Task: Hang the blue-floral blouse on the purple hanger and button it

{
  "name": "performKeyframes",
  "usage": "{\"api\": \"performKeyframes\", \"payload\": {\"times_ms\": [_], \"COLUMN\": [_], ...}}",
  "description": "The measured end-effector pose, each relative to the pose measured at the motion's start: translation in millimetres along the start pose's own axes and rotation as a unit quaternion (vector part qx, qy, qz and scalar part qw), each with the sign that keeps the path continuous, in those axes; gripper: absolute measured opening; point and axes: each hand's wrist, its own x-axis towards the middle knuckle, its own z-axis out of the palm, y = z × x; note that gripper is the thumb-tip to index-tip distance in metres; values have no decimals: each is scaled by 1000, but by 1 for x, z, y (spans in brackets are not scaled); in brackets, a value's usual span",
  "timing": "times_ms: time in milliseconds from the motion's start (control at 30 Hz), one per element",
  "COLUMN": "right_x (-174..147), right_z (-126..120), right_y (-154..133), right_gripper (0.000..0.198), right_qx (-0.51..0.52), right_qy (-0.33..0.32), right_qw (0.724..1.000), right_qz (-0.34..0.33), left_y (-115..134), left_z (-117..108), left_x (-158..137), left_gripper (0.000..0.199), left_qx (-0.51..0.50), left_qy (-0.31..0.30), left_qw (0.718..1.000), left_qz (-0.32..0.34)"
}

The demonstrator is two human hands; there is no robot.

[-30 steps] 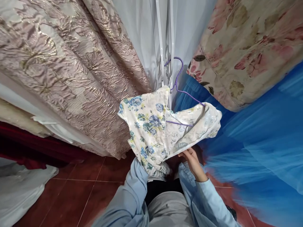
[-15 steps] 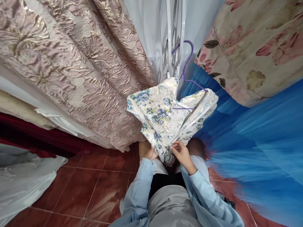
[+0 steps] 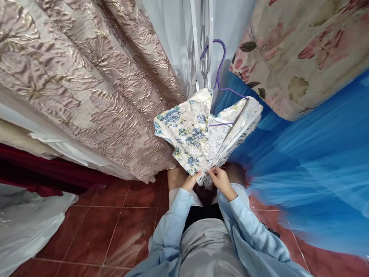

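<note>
Head view: left hand point(image 3: 192, 181), one, partly closed on the lower left edge of the garment, thumb laid along the front, other fingers largely hidden by cloth. Right hand point(image 3: 221, 180), one, thumb and forefinger drawn nearly together in a pinch at the foot of the neckline, remaining fingers loosely curled. Floral top point(image 3: 187, 130), one, white with blue blooms, directly ahead of both hands, its gathered lower end between them, neck gaping ahead of the right hand. Handling, as judged: the front edges call for a light fingertip pinch by the right hand while the left steadies the hem; thin cloth would likely pucker under a hard pull, and level, gentle tension should keep the shoulders seated. Containers: none identified; nearest to a holder is the purple hanger point(image 3: 221, 65), beyond the hands, lower bar inside the top, hook at white bars point(image 3: 210, 38), though whether it bears on them cannot be told. Surroundings: pink-gold brocade point(image 3: 95, 96), left of the left hand; blue tulle point(image 3: 317, 161), right of the right hand; pink-flowered cloth point(image 3: 317, 57), farther ahead on that side.
</note>
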Motion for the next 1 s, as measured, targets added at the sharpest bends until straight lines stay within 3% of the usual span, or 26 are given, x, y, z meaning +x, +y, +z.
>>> {"api": "performKeyframes", "payload": {"times_ms": [67, 100, 167, 200, 233, 300, 333, 400, 500, 733, 833, 1000], "right_x": [-1, -3, -8, -11, -14, -19, -21, -23, -25, -7, 21, 81], "right_z": [0, 1, 6, 9, 11, 15, 16, 16, 15, 10, -7, -54], "right_y": [0, 0, -1, -2, -2, -4, -5, -9, -17, -52, -91, -188], "right_gripper": [36, 37, 39, 41, 41, 42, 41, 38, 36, 41, 37, 33], "right_qx": [42, 61, 87, 96, 106, 126, 133, 143, 159, 230, 265, 287], "right_qy": [-46, -65, -91, -98, -104, -109, -108, -102, -92, -43, -1, 63], "right_qw": [998, 996, 991, 989, 987, 984, 984, 983, 981, 970, 964, 948], "right_qz": [19, 30, 48, 52, 55, 57, 56, 56, 57, 66, 34, -123], "left_y": [1, 0, -6, -11, -17, -28, -33, -40, -41, -37, -36, -33], "left_z": [-5, -8, -11, -11, -9, -3, 1, 9, 14, 12, 11, 13], "left_x": [3, 3, 0, -4, -8, -17, -21, -25, -24, -21, -22, -27], "left_gripper": [63, 63, 59, 53, 45, 33, 32, 30, 8, 13, 11, 21], "left_qx": [51, 91, 189, 243, 298, 387, 411, 429, 446, 449, 453, 460], "left_qy": [80, 146, 275, 300, 287, 188, 139, 97, 97, 113, 123, 119], "left_qw": [991, 971, 892, 851, 821, 795, 791, 791, 800, 805, 798, 800], "left_qz": [98, 167, 304, 356, 392, 427, 431, 425, 389, 372, 379, 366]}}
